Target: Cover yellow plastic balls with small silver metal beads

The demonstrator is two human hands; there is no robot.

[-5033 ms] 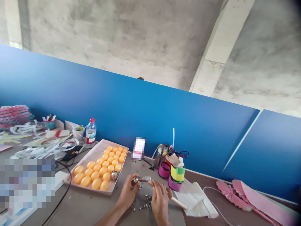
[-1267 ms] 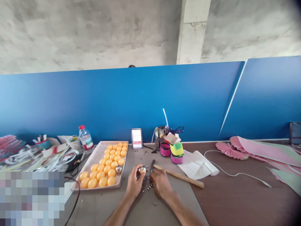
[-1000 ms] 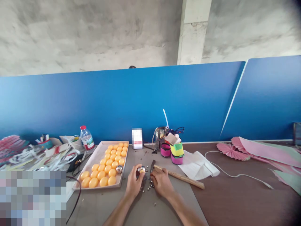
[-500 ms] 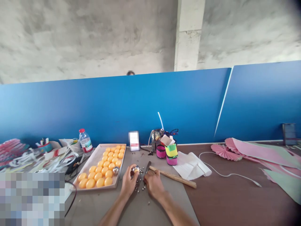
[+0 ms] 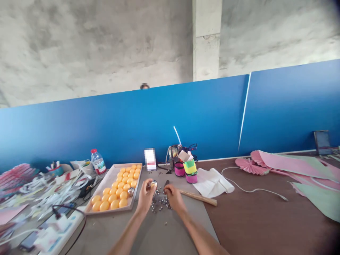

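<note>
Pinching silvery ball (image 5: 153, 183): left hand (image 5: 146, 196). Right hand (image 5: 174, 197): fingers (image 5: 170, 188) bunched, contents unclear. Knuckle bump could scatter metal bits (image 5: 160, 202).

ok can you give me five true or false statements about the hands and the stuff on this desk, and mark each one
1. The left hand holds a partly silver ball. True.
2. The tray holds nothing but orange balls. False: a silver-covered ball also sits in it, by the right edge.
3. Small silver pieces lie scattered on the grey surface. True.
4. The wooden handle lies left of the left hand. False: it stretches out to the right of the right hand.
5. The bottle has a red cap on it. True.
</note>
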